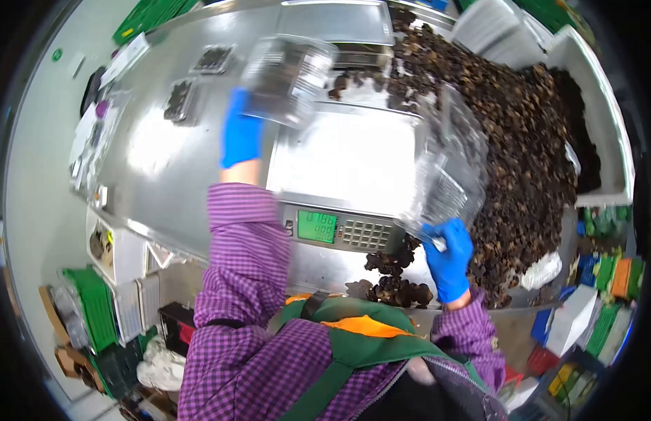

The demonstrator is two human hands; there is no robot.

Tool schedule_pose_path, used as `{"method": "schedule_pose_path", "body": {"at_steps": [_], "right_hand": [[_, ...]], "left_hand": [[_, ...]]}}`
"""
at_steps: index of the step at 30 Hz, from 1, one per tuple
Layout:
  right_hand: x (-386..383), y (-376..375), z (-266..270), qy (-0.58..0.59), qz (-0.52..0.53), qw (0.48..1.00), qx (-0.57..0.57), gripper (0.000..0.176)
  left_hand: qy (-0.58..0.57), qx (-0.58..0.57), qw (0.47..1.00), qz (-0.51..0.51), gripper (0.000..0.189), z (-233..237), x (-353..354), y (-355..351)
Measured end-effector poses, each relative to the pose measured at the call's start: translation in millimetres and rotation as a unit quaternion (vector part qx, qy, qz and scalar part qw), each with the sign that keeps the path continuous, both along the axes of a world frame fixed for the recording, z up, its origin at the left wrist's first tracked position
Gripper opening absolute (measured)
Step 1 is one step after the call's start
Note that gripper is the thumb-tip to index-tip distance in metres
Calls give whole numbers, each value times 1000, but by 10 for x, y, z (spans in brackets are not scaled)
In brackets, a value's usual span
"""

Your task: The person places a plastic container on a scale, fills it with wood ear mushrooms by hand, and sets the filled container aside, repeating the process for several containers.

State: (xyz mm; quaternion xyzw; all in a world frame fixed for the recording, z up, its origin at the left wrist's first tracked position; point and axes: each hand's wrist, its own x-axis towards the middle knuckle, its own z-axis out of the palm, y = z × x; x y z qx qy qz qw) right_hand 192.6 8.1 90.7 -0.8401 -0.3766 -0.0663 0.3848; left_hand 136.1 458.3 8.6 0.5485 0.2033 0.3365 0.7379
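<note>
My left hand (242,133), in a blue glove, grips a clear plastic container (287,81) at its near left edge, smeared by motion, over the far left of the scale. My right hand (448,259), also gloved in blue, pinches the near end of some crinkled clear plastic packaging (452,175). That packaging overlaps the scale's right side and the edge of the mushroom heap. Between the hands lies the bare steel platform of the scale (346,158), its green display (316,226) lit beside a keypad. Dark brown mushrooms that look like wood ear (508,140) are heaped to the right.
Two small clear punnets (213,59) with dark contents sit at the far left of the steel table (153,144). A white foam box (616,133) lies tipped by the heap. Loose mushrooms (388,288) lie near the front edge. A metal tray (336,21) is at the back.
</note>
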Motion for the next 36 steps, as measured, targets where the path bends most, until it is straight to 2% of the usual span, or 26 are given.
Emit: {"method": "schedule_pose_path", "body": {"at_steps": [1, 2, 3, 4, 5, 6, 7, 8, 10, 11, 12, 14, 16, 18, 20, 22, 24, 26, 28, 30, 31, 32, 34, 36], "right_hand": [[55, 108, -5, -9, 22, 1000, 17, 16], [94, 222, 12, -23, 29, 998, 42, 16], [128, 337, 43, -24, 42, 997, 54, 18], [181, 437, 29, -42, 64, 995, 60, 17], [209, 535, -55, -49, 69, 995, 60, 17], [220, 678, -63, -49, 92, 990, 95, 14], [237, 782, -86, -42, 118, 990, 72, 12], [260, 902, -144, -44, 151, 985, 77, 9], [313, 1101, -348, -52, 184, 977, 91, 6], [328, 1151, -441, -60, 182, 978, 84, 9], [339, 1175, -467, -71, 177, 981, 29, 9], [345, 1101, -620, -92, 177, 980, 1, 9], [304, 956, -645, -90, 164, 982, 15, 7], [254, 779, -615, -86, 158, 983, 27, 6], [185, 545, -505, -72, 154, 983, 72, 7], [75, 232, -521, -68, 144, 985, 72, 10], [-74, -216, -513, -35, 114, 992, 34, 11], [-225, -742, -607, 15, 125, 991, -50, 17], [-333, -1243, -859, 87, 157, 966, -184, 33], [-398, -1579, -722, 200, 207, 927, -241, 50], [-388, -1689, -641, 261, 212, 917, -215, 54], [-310, -1769, -653, 262, 212, 917, -215, 54], [25, -1930, -673, 375, 97, 907, -163, 45], [579, -2027, -412, 386, -53, 919, -67, 43]], "left_hand": [[-145, -248, 956, 56, 53, 378, -57, -35], [-16, -215, 955, 202, 60, 629, -190, -208], [22, -151, 973, 171, 65, 546, -326, -217], [45, -104, 986, 119, 59, 557, -388, -431], [12, -100, 992, 76, 61, 558, -394, -664], [19, -88, 996, -10, 61, 652, -384, -950], [23, -75, 992, -96, 61, 772, -365, -1220], [39, -48, 989, -132, 56, 821, -329, -1412], [119, 53, 984, -117, 48, 903, -171, -1721], [113, 55, 982, -139, 48, 841, -153, -1768], [149, 44, 980, -124, 46, 715, -164, -1758], [183, 40, 975, -119, 45, 516, -175, -1706], [238, 145, 954, -112, 42, 344, -185, -1702], [211, 189, 951, -124, 40, 118, -170, -1746], [256, 284, 915, -128, 37, -121, -137, -1717], [250, 297, 914, -117, 32, 51, -107, -1813], [303, 241, 922, -26, 29, 167, -141, -1742], [248, 202, 947, 39, 28, 151, -248, -1552], [190, 202, 953, 120, 28, 275, -278, -1508], [193, 209, 945, 163, 28, 532, -293, -1584], [207, 212, 939, 172, 28, 685, -283, -1703], [208, 211, 940, 172, 28, 632, -286, -1688], [214, 178, 951, 138, 27, 416, -326, -1609], [226, 163, 952, 131, 27, 113, -346, -1630]]}}
